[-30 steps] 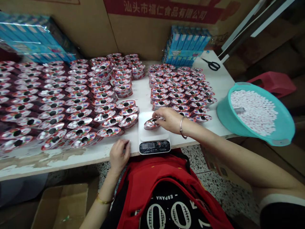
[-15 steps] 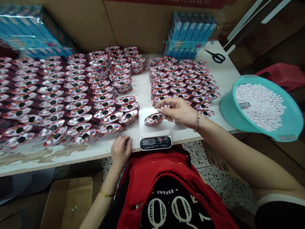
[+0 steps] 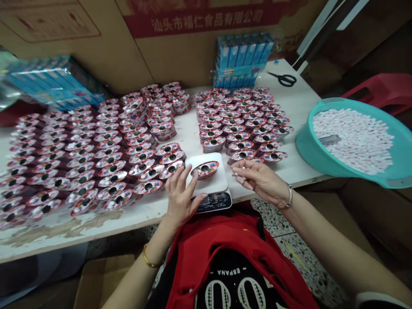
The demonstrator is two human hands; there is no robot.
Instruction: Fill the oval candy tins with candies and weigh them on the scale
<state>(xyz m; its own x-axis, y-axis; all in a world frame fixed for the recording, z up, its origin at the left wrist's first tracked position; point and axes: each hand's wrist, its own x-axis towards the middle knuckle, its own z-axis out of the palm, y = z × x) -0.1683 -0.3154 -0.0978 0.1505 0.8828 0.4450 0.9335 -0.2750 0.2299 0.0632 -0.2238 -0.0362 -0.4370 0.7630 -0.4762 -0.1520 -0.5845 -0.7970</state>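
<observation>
A white digital scale (image 3: 213, 183) stands at the table's front edge, its display partly covered by my left hand. On its plate is an oval red-and-white printed pack (image 3: 210, 168) with a dark round hole in the top. My left hand (image 3: 180, 195) is open, fingers spread, at the left end of that pack; whether the fingertips touch it I cannot tell. Right of the scale, my right hand (image 3: 260, 181) is closed in a pinch around a few small white candies (image 3: 240, 177). Rows of similar packs (image 3: 111, 168) fill the left, some with white pieces on top.
More packs (image 3: 238, 136) stand in rows behind the scale to the right. A turquoise basin (image 3: 310, 148) of white candies, with a metal scoop (image 3: 330, 140) in it, is at the right. Black scissors (image 3: 286, 80) and blue boxes (image 3: 240, 60) lie at the back.
My left hand has risen from the table edge to the pack on the scale and spread its fingers. My right hand has drawn back rightward from over the pack.
</observation>
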